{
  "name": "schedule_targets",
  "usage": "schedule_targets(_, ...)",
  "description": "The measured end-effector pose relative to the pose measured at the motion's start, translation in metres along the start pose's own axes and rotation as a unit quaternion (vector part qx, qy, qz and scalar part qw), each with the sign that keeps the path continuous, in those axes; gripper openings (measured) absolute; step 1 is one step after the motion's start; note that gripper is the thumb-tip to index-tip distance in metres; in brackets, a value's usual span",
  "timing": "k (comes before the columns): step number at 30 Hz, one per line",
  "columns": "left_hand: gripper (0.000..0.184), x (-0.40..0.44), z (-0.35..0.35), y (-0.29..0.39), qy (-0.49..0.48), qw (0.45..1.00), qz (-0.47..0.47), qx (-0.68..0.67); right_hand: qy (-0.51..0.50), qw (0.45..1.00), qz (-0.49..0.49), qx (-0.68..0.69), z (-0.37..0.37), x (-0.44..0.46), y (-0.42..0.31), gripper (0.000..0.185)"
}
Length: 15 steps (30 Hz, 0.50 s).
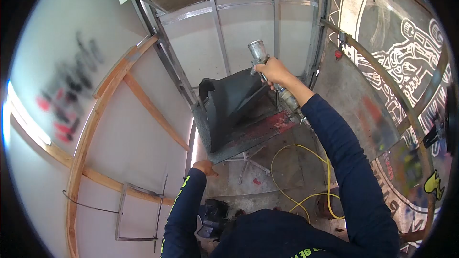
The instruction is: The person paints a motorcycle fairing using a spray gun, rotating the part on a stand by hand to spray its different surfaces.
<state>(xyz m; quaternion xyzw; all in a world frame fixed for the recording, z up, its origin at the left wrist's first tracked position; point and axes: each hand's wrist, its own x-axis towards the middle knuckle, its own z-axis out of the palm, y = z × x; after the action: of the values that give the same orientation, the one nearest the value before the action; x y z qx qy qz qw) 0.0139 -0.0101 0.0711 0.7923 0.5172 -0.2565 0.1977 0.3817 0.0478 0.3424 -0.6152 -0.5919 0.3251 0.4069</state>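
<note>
My right hand (275, 70) is wrapped round the handle of a spray gun (285, 96). The gun's metal cup (256, 49) points up and away from me. Just beyond and to the left of it, a dark grey moulded panel (232, 96) stands tilted on a paint-stained board (260, 133). My left hand (205, 167) is closed at the near left corner of that board, its fingers partly hidden. Under the board shows a metal stand with spread legs (246, 166).
A yellow hose (329, 172) loops over the floor on the right. Wood-framed white walls (138, 129) close in the left, and a painted panel (406, 62) lines the right. A metal frame (138, 210) leans at lower left. Dark objects (213, 217) lie near my body.
</note>
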Motion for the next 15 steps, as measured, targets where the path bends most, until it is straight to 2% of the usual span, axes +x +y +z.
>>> schedule_targets(4, 0.084, 0.013, -0.001, -0.005, -0.014, 1.0, -0.018, 0.004, 0.033, 0.998, 0.033, -0.045, -0.026, 0.008, 0.013, 0.031)
schedule_targets(7, 0.081, 0.018, -0.008, -0.003, -0.024, 0.999, -0.021, 0.009, 0.076, 0.994, 0.013, -0.073, -0.043, 0.009, 0.014, 0.03)
schedule_targets(9, 0.08, 0.02, -0.007, -0.004, -0.027, 0.999, -0.019, 0.013, 0.114, 0.982, 0.04, -0.143, -0.052, 0.008, 0.011, 0.031)
schedule_targets(10, 0.075, 0.023, -0.005, -0.006, -0.014, 1.0, -0.01, 0.018, 0.115, 0.982, 0.039, -0.143, -0.056, 0.008, 0.013, 0.031)
schedule_targets(13, 0.066, 0.024, -0.008, -0.012, 0.003, 0.999, 0.021, 0.027, 0.167, 0.962, -0.019, -0.217, -0.061, 0.013, 0.027, 0.031)
schedule_targets(15, 0.061, 0.024, -0.013, -0.018, 0.007, 0.999, 0.043, 0.03, 0.238, 0.927, -0.152, -0.246, -0.057, 0.015, 0.036, 0.029)
